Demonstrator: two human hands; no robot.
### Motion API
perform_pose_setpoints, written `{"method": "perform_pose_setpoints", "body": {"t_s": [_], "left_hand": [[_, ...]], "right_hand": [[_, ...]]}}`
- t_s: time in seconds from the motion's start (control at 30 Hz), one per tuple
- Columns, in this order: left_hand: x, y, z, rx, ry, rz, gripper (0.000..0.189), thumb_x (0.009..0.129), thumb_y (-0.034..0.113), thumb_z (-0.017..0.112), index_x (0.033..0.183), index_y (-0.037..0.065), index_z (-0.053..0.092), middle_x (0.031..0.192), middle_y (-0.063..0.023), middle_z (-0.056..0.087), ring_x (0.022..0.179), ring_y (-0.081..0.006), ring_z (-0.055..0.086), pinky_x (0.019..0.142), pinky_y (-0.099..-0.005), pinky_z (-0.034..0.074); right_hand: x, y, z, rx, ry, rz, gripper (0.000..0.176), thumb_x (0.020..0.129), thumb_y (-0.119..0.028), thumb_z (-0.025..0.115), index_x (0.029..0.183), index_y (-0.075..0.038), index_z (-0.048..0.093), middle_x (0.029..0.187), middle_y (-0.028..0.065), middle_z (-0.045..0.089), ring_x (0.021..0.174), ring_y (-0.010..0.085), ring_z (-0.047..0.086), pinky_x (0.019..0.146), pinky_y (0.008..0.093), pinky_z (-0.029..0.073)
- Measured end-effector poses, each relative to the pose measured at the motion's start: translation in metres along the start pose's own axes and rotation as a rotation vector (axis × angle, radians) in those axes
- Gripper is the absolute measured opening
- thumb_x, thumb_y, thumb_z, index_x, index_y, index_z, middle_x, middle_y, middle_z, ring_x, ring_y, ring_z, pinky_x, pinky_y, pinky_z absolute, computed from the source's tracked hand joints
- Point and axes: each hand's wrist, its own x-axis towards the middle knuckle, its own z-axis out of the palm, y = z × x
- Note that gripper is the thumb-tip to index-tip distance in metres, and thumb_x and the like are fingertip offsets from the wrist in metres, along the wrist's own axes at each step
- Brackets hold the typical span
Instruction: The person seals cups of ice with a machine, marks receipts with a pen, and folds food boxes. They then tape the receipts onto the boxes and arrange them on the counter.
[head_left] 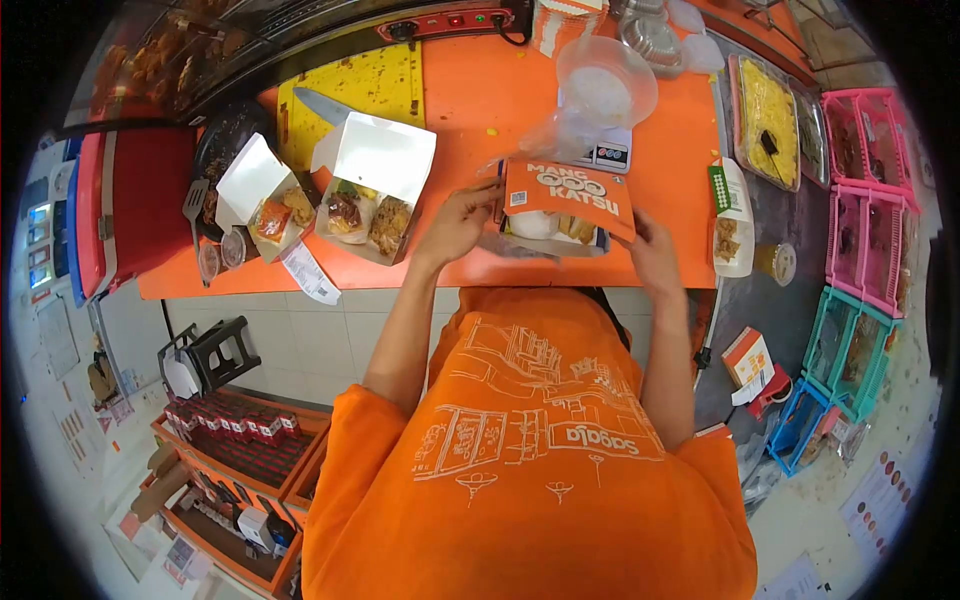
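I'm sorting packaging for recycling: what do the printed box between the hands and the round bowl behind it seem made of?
The printed box looks like smooth, thin cardboard, judging by its flat, printed lid. The round bowl looks smooth and translucent, so probably plastic, though glass can't be ruled out.

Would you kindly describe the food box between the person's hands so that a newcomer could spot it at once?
Find the orange table, then its near edge by the orange shirt. The food box is there, between left hand and right hand. Unlike the two boxes to its left, with raised white lids, its orange lid says KATSU.
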Motion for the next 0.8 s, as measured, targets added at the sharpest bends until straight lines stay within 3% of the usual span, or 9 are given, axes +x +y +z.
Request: {"method": "perform_pose_setpoints", "body": {"t_s": [0.03,0.17,0.23,0.37,0.4,0.47,0.53,0.67,0.8], "left_hand": [[0.003,-0.004,-0.002,-0.112,-0.035,-0.082,0.029,0.089,0.022,0.057,0.104,-0.001,0.069,0.093,-0.0193,0.067,0.094,-0.0289,0.064,0.084,-0.0355,0.049],[0.015,0.039,-0.008,-0.070,-0.267,-0.437,0.048,0.093,0.040,0.050,0.102,-0.005,0.066,0.090,-0.0212,0.066,0.094,-0.0317,0.063,0.086,-0.0384,0.049],[0.022,0.051,-0.013,0.106,-0.397,-0.429,0.048,0.093,0.039,0.052,0.104,-0.006,0.063,0.090,-0.0225,0.066,0.096,-0.0334,0.063,0.088,-0.0393,0.048],[0.020,0.054,-0.007,0.193,-0.379,-0.355,0.054,0.092,0.035,0.056,0.124,-0.007,0.050,0.105,-0.0275,0.063,0.106,-0.0377,0.060,0.093,-0.0394,0.046],[0.016,0.046,0.001,0.189,-0.381,-0.360,0.054,0.092,0.035,0.056,0.124,-0.007,0.050,0.105,-0.0275,0.063,0.106,-0.0377,0.060,0.093,-0.0394,0.046],[0.008,0.021,0.028,0.399,-0.076,0.063,0.066,0.089,0.033,0.059,0.138,-0.007,0.036,0.132,-0.0289,0.049,0.125,-0.0383,0.048,0.099,-0.0394,0.043],[0.002,0.009,0.043,0.571,-0.055,0.114,0.074,0.089,0.036,0.059,0.142,-0.006,0.029,0.141,-0.0275,0.039,0.131,-0.0396,0.040,0.102,-0.0425,0.041],[0.012,0.045,0.028,0.844,-0.317,0.405,0.086,0.089,0.043,0.060,0.149,-0.002,0.017,0.154,-0.0252,0.017,0.139,-0.0453,0.025,0.108,-0.0539,0.034],[0.032,0.051,0.033,0.921,-0.505,0.433,0.090,0.088,0.047,0.059,0.148,-0.004,0.016,0.153,-0.0265,0.019,0.141,-0.0437,0.021,0.109,-0.0584,0.030]], "right_hand": [[-0.001,-0.009,-0.006,0.404,-0.142,0.114,0.031,0.091,-0.014,0.060,0.115,0.006,0.062,0.102,0.0116,0.069,0.093,0.0245,0.067,0.088,0.0316,0.050],[0.013,-0.034,-0.004,0.410,-0.061,0.343,0.042,0.095,-0.036,0.056,0.111,0.003,0.063,0.094,0.0128,0.070,0.084,0.0185,0.066,0.075,0.0312,0.051],[0.017,-0.045,0.014,-0.843,-0.123,0.354,0.044,0.095,-0.031,0.058,0.121,0.004,0.056,0.113,0.0187,0.062,0.106,0.0251,0.061,0.088,0.0377,0.048],[0.014,-0.003,0.006,-0.796,-0.046,0.187,0.050,0.092,-0.036,0.061,0.124,0.001,0.052,0.120,0.0231,0.058,0.111,0.0277,0.057,0.087,0.0393,0.047],[0.012,-0.001,0.011,-0.839,0.045,-0.078,0.052,0.089,-0.036,0.064,0.124,0.000,0.051,0.122,0.0226,0.056,0.113,0.0295,0.056,0.089,0.0410,0.046],[0.008,0.003,0.021,-0.870,0.139,-0.337,0.054,0.087,-0.036,0.068,0.124,-0.001,0.051,0.123,0.0221,0.054,0.114,0.0314,0.054,0.090,0.0428,0.046],[0.012,0.000,0.031,-1.305,-0.100,-0.663,0.082,0.079,-0.045,0.071,0.141,-0.004,0.037,0.143,0.0261,0.035,0.130,0.0407,0.038,0.102,0.0503,0.039],[0.019,-0.021,0.042,-1.447,-0.348,-0.560,0.097,0.074,-0.050,0.073,0.147,-0.006,0.027,0.149,0.0264,0.024,0.136,0.0462,0.027,0.107,0.0568,0.031],[0.024,-0.027,0.041,-1.686,-0.461,-0.511,0.088,0.080,-0.039,0.070,0.149,-0.009,0.025,0.150,0.0277,0.023,0.137,0.0482,0.026,0.104,0.0567,0.037]]}}
